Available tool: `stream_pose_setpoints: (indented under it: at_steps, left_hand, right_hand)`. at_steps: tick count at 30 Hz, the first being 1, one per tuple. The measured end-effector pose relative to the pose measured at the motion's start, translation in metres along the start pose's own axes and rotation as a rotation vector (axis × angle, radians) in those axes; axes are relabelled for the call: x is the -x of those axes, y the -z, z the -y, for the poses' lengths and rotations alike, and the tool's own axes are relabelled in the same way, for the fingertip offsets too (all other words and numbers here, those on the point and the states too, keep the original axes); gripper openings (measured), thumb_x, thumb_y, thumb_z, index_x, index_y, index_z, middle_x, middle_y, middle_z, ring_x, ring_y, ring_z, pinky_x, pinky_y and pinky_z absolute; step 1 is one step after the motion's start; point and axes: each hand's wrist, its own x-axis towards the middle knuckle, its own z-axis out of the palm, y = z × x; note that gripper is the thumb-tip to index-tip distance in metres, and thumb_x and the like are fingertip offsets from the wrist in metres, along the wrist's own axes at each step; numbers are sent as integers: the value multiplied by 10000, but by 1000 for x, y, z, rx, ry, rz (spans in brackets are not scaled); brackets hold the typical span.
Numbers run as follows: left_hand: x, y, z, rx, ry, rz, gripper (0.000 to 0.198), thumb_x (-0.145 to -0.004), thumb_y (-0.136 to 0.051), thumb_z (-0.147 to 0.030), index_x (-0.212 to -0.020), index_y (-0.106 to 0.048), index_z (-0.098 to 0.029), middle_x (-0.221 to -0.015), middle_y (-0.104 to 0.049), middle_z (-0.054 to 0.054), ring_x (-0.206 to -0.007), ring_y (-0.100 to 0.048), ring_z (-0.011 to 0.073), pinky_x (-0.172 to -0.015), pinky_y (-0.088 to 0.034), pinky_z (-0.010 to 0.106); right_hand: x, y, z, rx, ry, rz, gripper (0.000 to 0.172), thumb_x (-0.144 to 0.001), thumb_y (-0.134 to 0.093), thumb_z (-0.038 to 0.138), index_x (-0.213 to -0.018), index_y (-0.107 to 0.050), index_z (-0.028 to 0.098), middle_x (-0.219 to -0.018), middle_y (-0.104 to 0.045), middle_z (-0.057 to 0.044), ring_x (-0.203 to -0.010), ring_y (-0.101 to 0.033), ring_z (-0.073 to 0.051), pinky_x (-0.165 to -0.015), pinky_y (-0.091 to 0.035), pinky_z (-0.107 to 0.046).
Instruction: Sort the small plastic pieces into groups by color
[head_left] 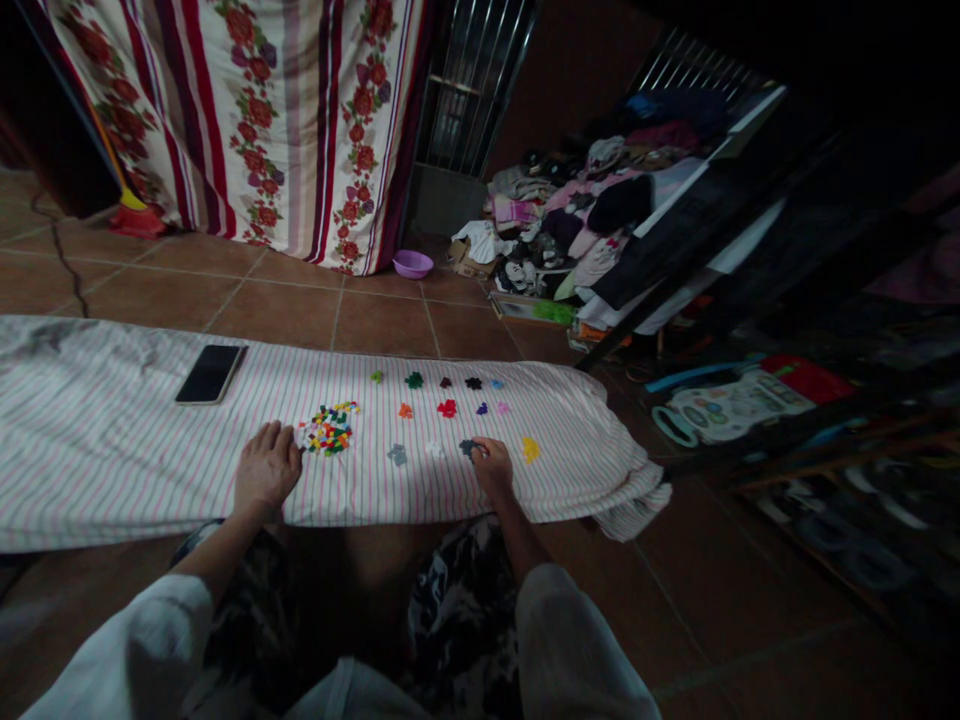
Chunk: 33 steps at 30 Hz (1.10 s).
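Observation:
My left hand (pixel 268 468) rests on the striped cloth (pixel 150 440), its fingers at the left edge of a mixed pile of small coloured pieces (pixel 328 430). Over to the right, my right hand (pixel 495 466) has thumb and fingers pinched together at a dark grey heap (pixel 468 448); whatever lies between the fingertips is too small to make out. Single-colour heaps lie in rows around it: white (pixel 435 450), light grey (pixel 397 455), yellow (pixel 530 449), red (pixel 447 408), orange (pixel 406 411), pink (pixel 503 408), dark green (pixel 414 380) and several others.
A dark-screened phone (pixel 211 374) lies on the cloth, left of the mixed pile. Beyond the cloth-covered surface are a tiled floor (pixel 382 315), a purple basin (pixel 413 264), a floral curtain (pixel 300 130) and a heap of clothes (pixel 577 210). Cluttered shelves stand at the right.

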Motion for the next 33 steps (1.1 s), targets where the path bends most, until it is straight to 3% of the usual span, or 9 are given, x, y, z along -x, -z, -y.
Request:
stream_pose_setpoints:
  at_steps: [7, 15, 21, 28, 33]
  left_hand:
    - [0, 1, -1, -31, 4, 25, 435, -947, -364, -320, -1218, -611, -85, -1335, -591, 237, -1332, -490, 355, -1087, -407, 518]
    - [-1, 3, -5, -46, 17, 38, 448, -952, -335, -306, -1223, -603, -70, -1346, -582, 248, -1335, -489, 350, -1102, -389, 504]
    - [-3, 7, -7, -76, 16, 23, 391, -949, -361, -293, -1176, -613, -98, -1297, -607, 217, -1267, -524, 328, -1059, -415, 469]
    - [-3, 20, -13, -117, 46, 23, 211, -912, -446, -233, -971, -635, -161, -1007, -651, 142, -987, -577, 289, -849, -456, 413]
    - [-3, 23, -16, -149, 101, 43, 273, -958, -391, -280, -904, -636, -172, -895, -639, 123, -917, -572, 273, -830, -440, 388]
  right_hand:
    - [-2, -2, 7, 1, 72, -33, 290, -786, -455, 247, -848, -731, 182, -911, -708, -116, -927, -617, -248, -904, -521, -406]
    - [-4, -23, 50, -88, 224, -81, 303, -853, -445, 238, -909, -736, 180, -1000, -676, -121, -967, -637, -230, -943, -527, -385]
    - [6, -54, 88, -159, 305, 94, 307, -867, -447, 199, -943, -744, 220, -992, -704, -90, -974, -655, -215, -951, -536, -366]
    - [14, -105, 128, -238, 365, 313, 291, -846, -490, 160, -960, -749, 226, -969, -710, -65, -890, -662, -188, -835, -567, -321]
    - [12, -127, 158, -213, 340, 440, 284, -861, -514, 142, -979, -754, 239, -1000, -699, -53, -914, -661, -179, -833, -552, -291]
